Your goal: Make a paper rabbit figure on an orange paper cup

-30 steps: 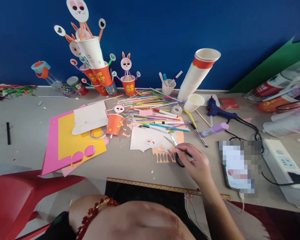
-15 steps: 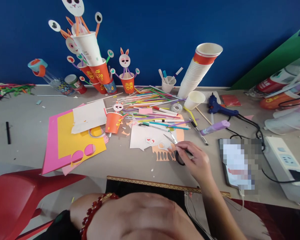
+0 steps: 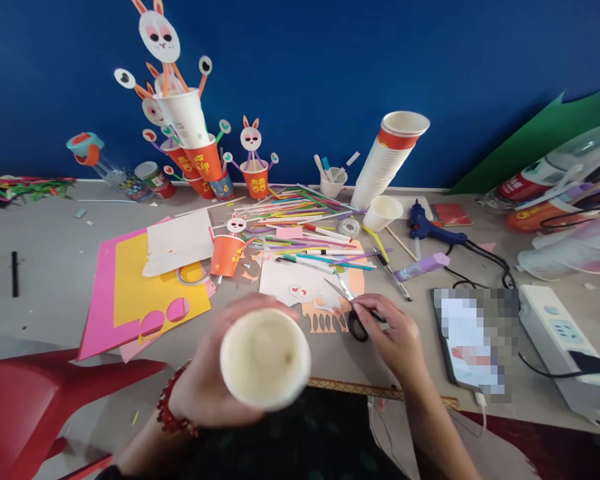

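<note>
My left hand (image 3: 205, 373), with a red bead bracelet at the wrist, is wrapped round a white paper cup (image 3: 265, 360) above the table's front edge. The cup's mouth faces me; a small brown spot shows inside, and its outer side is hidden. My right hand (image 3: 393, 333) pinches black-handled scissors (image 3: 359, 327) near the pivot, low over the table. Their blades point left and stand apart, over cut orange paper (image 3: 325, 320). Two small white ovals with red hearts (image 3: 299, 291) lie by the tips on white paper (image 3: 277, 277).
Behind are coloured sticks and pens (image 3: 300, 207), a tall cup stack (image 3: 387, 160) and rabbit-faced cups (image 3: 256, 180). An orange rabbit cup (image 3: 226, 257) stands beside yellow paper (image 3: 135, 267). To the right are a glue gun (image 3: 430, 227), phone (image 3: 473, 340) and power strip (image 3: 560, 333).
My left hand, earlier large and close to the camera, is now farther forward and shows a paper cup in its grip. My right hand stays at the scissors. The view has tilted slightly up.
</note>
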`<action>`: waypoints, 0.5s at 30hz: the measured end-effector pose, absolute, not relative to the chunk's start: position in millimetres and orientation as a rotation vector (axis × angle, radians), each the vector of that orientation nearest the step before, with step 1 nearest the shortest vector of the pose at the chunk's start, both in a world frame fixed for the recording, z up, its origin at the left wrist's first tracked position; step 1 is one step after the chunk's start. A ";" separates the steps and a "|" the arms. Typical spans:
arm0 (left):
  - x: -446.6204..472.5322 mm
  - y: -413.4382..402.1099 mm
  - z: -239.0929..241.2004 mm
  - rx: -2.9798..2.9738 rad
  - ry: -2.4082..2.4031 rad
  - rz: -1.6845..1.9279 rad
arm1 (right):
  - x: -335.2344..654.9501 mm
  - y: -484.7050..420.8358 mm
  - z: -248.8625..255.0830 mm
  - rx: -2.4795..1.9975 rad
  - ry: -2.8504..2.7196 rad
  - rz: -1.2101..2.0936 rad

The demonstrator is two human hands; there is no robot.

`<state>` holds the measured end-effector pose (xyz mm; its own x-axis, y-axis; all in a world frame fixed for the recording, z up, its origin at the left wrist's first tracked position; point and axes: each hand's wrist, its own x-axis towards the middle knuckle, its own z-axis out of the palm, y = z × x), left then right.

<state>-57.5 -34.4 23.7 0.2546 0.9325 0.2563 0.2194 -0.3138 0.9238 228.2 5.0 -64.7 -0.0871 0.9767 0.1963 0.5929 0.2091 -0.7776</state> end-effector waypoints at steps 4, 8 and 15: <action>-92.2 -24.2 -16.3 1.718 1.517 1.198 | 235.1 4.0 -68.6 -1.486 -1.764 0.678; -112.9 -29.1 -51.4 1.667 1.734 1.177 | 235.2 6.1 -69.4 -1.500 -1.774 0.666; -115.2 -19.0 -51.2 1.901 1.901 1.210 | 219.3 7.1 -49.9 -1.341 -1.863 0.608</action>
<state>-115.2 -19.0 -51.2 -0.1574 0.9026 0.4008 0.7450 -0.1579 0.6481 219.3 7.1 -49.9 -0.1714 0.9396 0.2963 0.5842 0.3391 -0.7374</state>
